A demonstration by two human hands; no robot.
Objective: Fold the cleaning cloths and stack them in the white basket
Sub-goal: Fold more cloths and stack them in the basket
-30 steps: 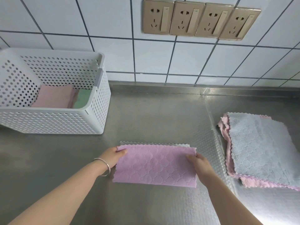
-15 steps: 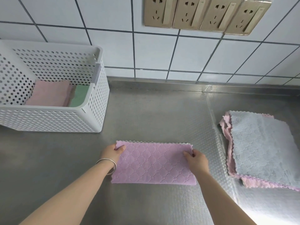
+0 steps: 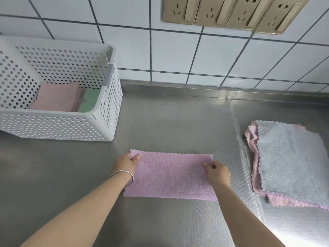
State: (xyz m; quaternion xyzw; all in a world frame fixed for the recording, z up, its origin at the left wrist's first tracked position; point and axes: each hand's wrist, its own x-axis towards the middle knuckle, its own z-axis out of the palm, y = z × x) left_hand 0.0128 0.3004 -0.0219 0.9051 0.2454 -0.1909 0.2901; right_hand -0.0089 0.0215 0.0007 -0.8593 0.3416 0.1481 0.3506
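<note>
Lilac cloth half-folded on steel worktop, both hands' fingers pinching far corners. Next, probably: fold across again, then into basket.

This is a kitchen: a steel counter stands against a white tiled wall with four sockets.

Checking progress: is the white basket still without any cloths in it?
No. The white basket already holds a folded pink cloth with a green cloth beside it.
</note>
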